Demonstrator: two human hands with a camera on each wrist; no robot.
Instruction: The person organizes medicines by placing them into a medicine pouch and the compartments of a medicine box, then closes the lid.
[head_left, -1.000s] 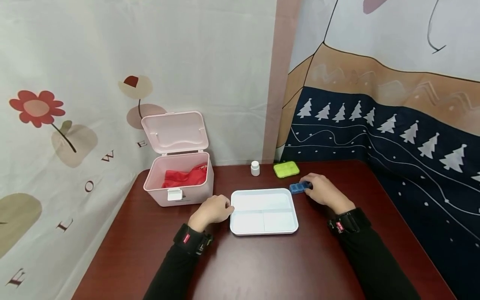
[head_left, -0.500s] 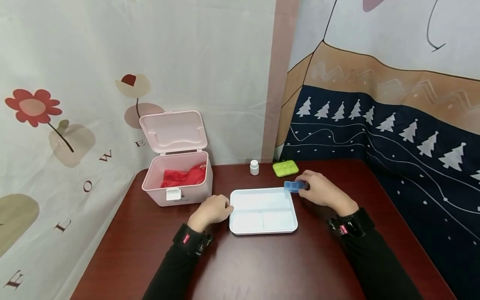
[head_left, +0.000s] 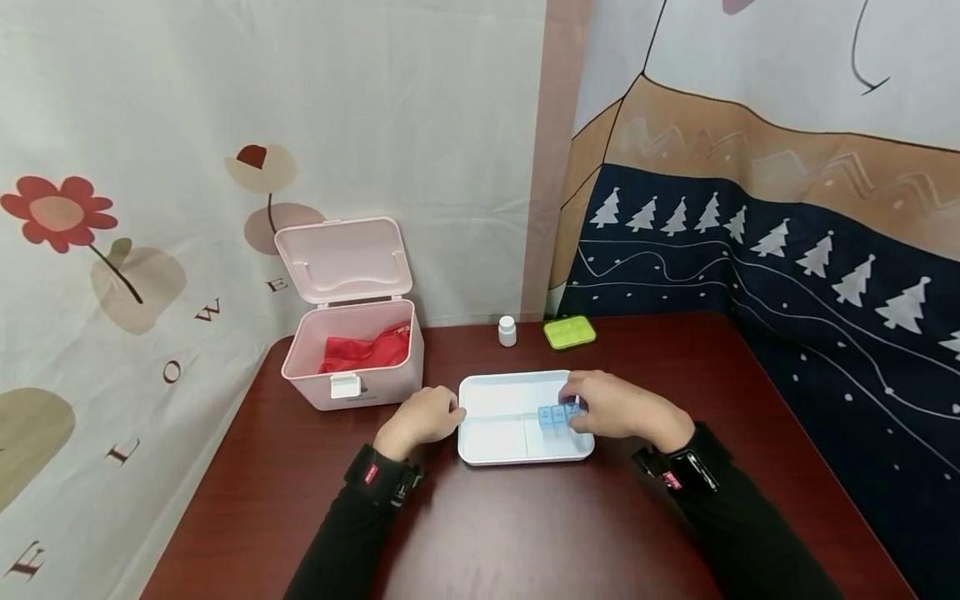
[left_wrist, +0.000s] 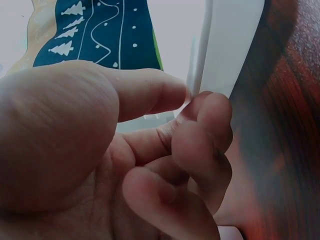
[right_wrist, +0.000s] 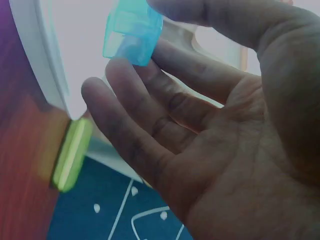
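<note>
A white tray (head_left: 491,442) with divided compartments lies on the table in the head view. At its left rim is my left hand (head_left: 423,421), thumb and index finger pinching the edge; the other fingers curl loosely in the left wrist view. My right hand (head_left: 626,406) holds a translucent blue pill box (head_left: 553,416) over the tray's right half, above the lower right compartment. The right wrist view shows the thumb and fingers gripping one end of the pill box (right_wrist: 132,32), while two fingers extend beside it.
Behind the tray stand a small white bottle (head_left: 507,332) and a flat lime-green case (head_left: 570,332). A pink box (head_left: 382,389) with its lid up, holding a red cloth pouch (head_left: 367,350), is at the back left. Fabric curtains (head_left: 420,150) hang behind the table (head_left: 517,533).
My right hand has carried the blue pill box from the table right of the tray leftward and over the tray. The left hand stays at the tray's left rim.
</note>
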